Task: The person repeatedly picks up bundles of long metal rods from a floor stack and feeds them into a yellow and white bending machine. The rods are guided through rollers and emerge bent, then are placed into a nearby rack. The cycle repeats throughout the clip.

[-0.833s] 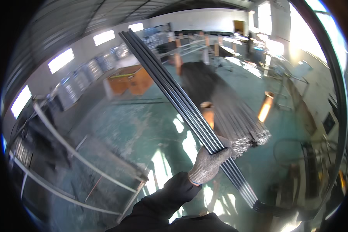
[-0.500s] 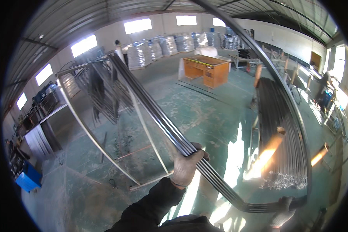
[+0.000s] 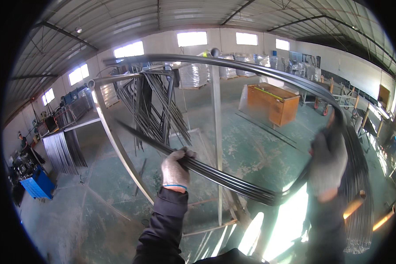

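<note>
My hands are in worn grey gloves and hold a bundle of dark, glossy bent metal tubes (image 3: 235,181) shaped like a long U. My left hand (image 3: 176,170) is wrapped round the lower leg of the bundle. My right hand (image 3: 326,163), smeared by motion, grips it at the bent end on the right. The upper leg sweeps across the view above both hands, its tip passing over a pale metal rack (image 3: 216,145). More bent tubes (image 3: 156,103) hang from this rack in a tangle, beyond my left hand.
At right, beside my right arm, many long dark tubes (image 3: 358,189) hang in a row. A wooden desk (image 3: 284,112) stands farther back. Wrapped pallets (image 3: 193,75) line the far wall. At left are another loaded rack (image 3: 59,152) and a blue box (image 3: 37,184).
The bundle has swung up and left, its long leg now reaching over the rack. My left hand moved left and up; my right hand rose from the lower right edge. The view has turned left.
</note>
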A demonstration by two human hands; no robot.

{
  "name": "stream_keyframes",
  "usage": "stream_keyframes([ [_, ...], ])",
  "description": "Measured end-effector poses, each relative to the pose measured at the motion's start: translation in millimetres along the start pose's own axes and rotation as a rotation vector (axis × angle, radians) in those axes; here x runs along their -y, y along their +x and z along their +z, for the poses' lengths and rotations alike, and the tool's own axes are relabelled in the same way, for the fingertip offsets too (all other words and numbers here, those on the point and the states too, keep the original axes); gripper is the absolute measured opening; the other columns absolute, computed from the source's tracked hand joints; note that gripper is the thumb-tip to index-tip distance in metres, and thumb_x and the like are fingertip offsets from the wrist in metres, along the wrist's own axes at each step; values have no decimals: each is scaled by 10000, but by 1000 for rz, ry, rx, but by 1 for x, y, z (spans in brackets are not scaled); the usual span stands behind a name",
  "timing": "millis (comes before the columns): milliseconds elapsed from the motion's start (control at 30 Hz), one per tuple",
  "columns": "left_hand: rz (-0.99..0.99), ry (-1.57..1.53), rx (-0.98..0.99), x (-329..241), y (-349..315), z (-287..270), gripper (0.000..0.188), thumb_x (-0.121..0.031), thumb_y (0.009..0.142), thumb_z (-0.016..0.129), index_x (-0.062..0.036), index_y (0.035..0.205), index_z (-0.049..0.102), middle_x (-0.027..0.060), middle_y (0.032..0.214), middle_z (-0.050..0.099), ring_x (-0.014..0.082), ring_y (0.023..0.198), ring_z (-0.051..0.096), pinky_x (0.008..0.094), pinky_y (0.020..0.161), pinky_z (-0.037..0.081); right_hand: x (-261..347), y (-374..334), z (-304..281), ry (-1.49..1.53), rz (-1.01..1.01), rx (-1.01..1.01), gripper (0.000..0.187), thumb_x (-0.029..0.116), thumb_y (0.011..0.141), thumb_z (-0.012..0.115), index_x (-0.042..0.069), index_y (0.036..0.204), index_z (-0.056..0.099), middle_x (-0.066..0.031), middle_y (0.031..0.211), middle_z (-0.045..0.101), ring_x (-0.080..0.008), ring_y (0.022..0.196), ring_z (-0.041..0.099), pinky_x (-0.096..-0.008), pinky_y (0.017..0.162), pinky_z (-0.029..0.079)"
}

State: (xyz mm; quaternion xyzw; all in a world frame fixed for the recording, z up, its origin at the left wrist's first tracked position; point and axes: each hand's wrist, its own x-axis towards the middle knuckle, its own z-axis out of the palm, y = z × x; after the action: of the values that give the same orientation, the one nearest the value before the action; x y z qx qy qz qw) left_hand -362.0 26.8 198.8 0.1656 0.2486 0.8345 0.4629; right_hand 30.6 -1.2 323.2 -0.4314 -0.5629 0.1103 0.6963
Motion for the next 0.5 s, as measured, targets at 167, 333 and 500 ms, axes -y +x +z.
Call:
stream_keyframes([
  [167,81,-207,93,-61,101,-50,216,-2,1011,559,122,1167,644,234,1067,710,389,1007,729,572,1082,615,102,84,208,-328,-286,486,451,430,1084,695,13,1252,653,-175,1124,755,-315,982,759,-446,853,611],
  [333,292,156,412,-95,135,-92,264,-133,1093,578,35,1246,710,185,1288,742,337,1222,693,546,1144,525,62,-18,319,-343,-817,441,660,581,1062,682,-9,1354,634,-221,1073,740,-368,983,760,-507,942,614],
  [500,29,97,131,-41,85,-214,424,-264,1175,504,9,1478,622,145,1416,686,300,1333,635,531,1220,455,-107,-165,253,-450,-523,1177,684,417,1038,729,70,1599,545,-168,1439,699,-340,1312,692,-502,1152,524],
])
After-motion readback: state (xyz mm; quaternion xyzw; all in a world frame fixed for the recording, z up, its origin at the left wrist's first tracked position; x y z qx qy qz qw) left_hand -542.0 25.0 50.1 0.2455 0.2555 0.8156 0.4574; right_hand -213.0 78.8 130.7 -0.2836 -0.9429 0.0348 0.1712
